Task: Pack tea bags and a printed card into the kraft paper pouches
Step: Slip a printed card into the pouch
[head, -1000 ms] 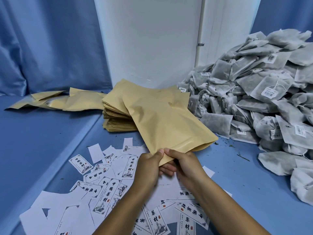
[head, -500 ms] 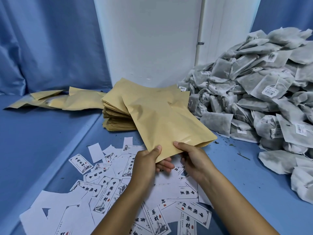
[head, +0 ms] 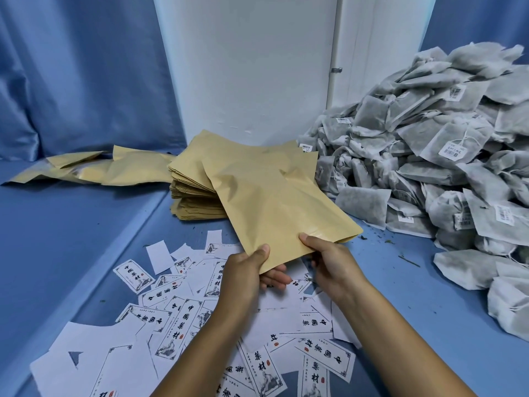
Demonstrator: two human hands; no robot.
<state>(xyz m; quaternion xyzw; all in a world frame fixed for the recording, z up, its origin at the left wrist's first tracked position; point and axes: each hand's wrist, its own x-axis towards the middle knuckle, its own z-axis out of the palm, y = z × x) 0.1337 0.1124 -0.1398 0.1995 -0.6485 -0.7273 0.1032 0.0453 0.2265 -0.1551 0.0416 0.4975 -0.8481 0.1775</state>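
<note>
pouch: matt kraft paper | tea bags: fibrous mesh | curtain: satin sheen

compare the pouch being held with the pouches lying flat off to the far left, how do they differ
The held pouch is lifted at a slant, its near edge pinched by the left hand and right hand; the loose pouches lie on the blue surface, touched by no one. The held pouch is single; the loose pouches overlap in a scattered row. The held pouch hangs over the printed cards; the loose pouches sit far from them. Both are plain kraft brown.
</note>
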